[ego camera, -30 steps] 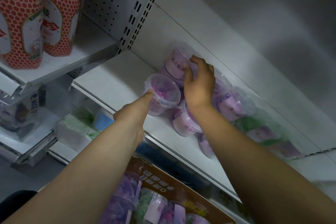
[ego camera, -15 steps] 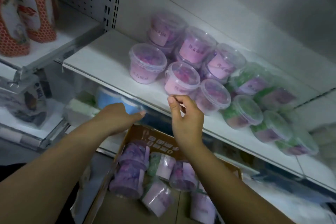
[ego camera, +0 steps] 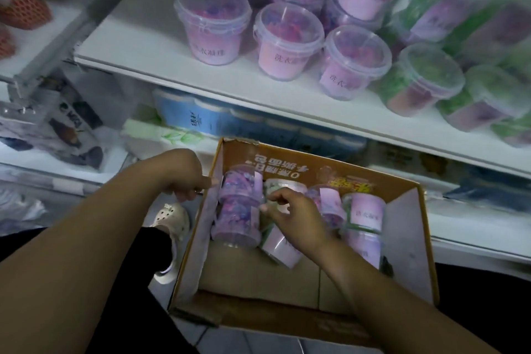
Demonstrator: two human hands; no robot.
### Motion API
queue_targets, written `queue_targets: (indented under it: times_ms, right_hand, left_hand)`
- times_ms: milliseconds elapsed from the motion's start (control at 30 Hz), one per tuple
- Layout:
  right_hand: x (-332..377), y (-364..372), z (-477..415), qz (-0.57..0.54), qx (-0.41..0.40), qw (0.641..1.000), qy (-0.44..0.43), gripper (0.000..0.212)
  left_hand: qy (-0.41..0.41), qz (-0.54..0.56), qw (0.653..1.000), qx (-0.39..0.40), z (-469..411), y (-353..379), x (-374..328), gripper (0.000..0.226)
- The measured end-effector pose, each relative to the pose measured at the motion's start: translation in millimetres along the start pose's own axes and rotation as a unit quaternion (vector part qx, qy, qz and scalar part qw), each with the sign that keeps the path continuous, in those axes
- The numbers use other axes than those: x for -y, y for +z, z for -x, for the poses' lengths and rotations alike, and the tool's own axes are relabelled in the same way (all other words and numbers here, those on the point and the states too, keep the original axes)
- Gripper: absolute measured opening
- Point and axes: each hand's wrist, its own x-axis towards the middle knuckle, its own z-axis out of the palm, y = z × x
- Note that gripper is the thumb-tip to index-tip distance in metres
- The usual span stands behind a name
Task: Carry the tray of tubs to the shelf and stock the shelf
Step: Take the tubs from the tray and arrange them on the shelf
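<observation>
Tubs [ego camera: 238, 210] lay on their sides in the far half of the cardboard tray [ego camera: 408, 238], most with their long axes running roughly from the person toward the shelf [ego camera: 143, 46]. At least six could be made out. Two purple ones lay end to end along the left wall, and the rest were a mix of pink and green with pale labels, partly hidden under the right hand [ego camera: 293, 215]. The near half of the tray showed bare cardboard. The tray sat low in front of the person, below the shelf edge, with its printed end wall toward the shelf.

On the shelf the tubs stood upright with their lids on top. Three pink tubs [ego camera: 214, 26] formed a front row with more pink ones behind them. Green tubs [ego camera: 422, 80] crowded to their right, too blurred to count.

The left hand [ego camera: 186, 172] was curled against the tray's left wall near its far corner, but I could not tell whether it gripped the cardboard. The right hand had bent fingers over the tubs, with the thumb against a purple one. Its grip could not be told either.

A pale shoe [ego camera: 172, 221] showed beside the tray.
</observation>
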Motion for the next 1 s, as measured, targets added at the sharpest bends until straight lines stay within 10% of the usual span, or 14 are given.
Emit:
queue_targets:
  times_ms: [233, 567, 1000]
  right_hand:
    - [-21.8, 46.9, 1.1, 0.082, 0.107, 0.991, -0.024, 0.052]
    - [-38.4, 81.5, 10.0, 0.155, 0.064, 0.979, -0.114, 0.038]
    - [-34.3, 57.9, 25.9, -0.156, -0.002, 0.988, 0.021, 0.033]
  left_hand:
    - [-0.003, -0.029, 0.999, 0.039, -9.0, 5.2, -7.5, 0.043]
    - [-0.002, -0.119, 0.991, 0.062, -12.5, 2.2, -17.0, 0.046]
    - [0.037, -0.022, 0.999, -0.031, 3.8, -15.1, -21.8, 0.048]
